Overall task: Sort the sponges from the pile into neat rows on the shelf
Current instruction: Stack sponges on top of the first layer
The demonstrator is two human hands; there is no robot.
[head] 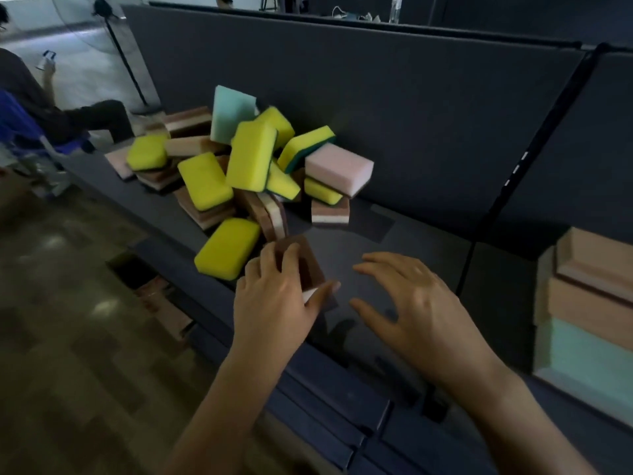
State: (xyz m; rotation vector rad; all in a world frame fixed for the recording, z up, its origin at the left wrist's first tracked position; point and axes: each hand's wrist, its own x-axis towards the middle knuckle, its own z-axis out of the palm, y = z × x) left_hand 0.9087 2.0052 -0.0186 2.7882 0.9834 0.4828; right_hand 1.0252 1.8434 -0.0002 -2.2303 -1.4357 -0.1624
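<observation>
One person (41, 108) sits far left, beyond the shelf's end. Next we see the pile (239, 166) of yellow, brown, pink and mint sponges heaped on the dark shelf (394, 241) against its back panel. Just in front of it, our left hand (274, 299) holds a brown sponge (305, 262), fingers curled over its top, thumb at its near end. Our right hand (418, 303) hovers beside it, fingers spread wide, holding nothing. Far right, tan and mint sponges (589, 303) stand stacked.
</observation>
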